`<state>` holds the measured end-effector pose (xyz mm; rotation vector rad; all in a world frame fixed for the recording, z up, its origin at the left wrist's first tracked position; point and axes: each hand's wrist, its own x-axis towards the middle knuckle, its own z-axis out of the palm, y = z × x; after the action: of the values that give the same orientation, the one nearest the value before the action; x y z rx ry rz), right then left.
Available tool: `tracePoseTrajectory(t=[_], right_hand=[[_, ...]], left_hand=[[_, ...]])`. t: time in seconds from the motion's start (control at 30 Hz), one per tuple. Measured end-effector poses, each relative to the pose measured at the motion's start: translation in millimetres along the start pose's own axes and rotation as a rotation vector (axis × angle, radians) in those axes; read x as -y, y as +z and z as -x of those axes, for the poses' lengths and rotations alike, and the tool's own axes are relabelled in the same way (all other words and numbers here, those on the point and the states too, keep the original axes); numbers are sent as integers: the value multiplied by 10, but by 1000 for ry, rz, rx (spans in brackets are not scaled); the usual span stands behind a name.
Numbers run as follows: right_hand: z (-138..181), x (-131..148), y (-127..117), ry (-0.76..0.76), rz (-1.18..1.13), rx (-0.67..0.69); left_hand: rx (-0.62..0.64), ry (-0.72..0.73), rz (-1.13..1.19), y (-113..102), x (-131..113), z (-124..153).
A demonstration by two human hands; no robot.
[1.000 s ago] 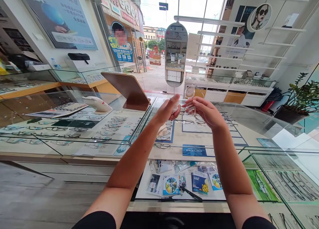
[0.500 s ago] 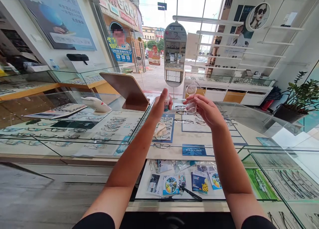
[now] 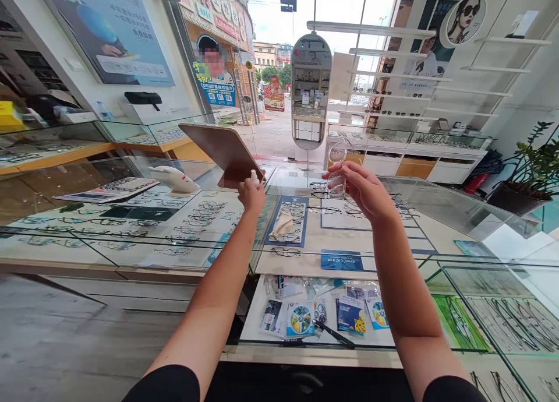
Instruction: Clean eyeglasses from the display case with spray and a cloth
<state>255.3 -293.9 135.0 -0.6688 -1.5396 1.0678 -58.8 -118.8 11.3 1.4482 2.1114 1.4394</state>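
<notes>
The right hand is holding up a pair of clear see-through glasses over the glass bench. The left hand is wrapping around a small white bottle beside the brown tilted stand. A tan cloth is lying inside the bench.

Left hand swung away — bottle lowered leftward.

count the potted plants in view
1: a green leafy potted plant in a dark pot stands at the far right, on the floor beside the glass display counter. Others may be hidden outside the frame.
</notes>
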Motion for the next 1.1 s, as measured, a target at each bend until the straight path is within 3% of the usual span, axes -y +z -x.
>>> tracePoseTrajectory(t=[0.4,0.97,1.1], right_hand=[[1,-7,-16,3,24,7],[7,2,-1,14,17,21],[20,17,-1,25,42,15]], left_hand=[[-85,-150,-176,-45,242,-110],[-76,-212,-185,-63,215,-40],[-217,-119,-166,-116,94,45]])
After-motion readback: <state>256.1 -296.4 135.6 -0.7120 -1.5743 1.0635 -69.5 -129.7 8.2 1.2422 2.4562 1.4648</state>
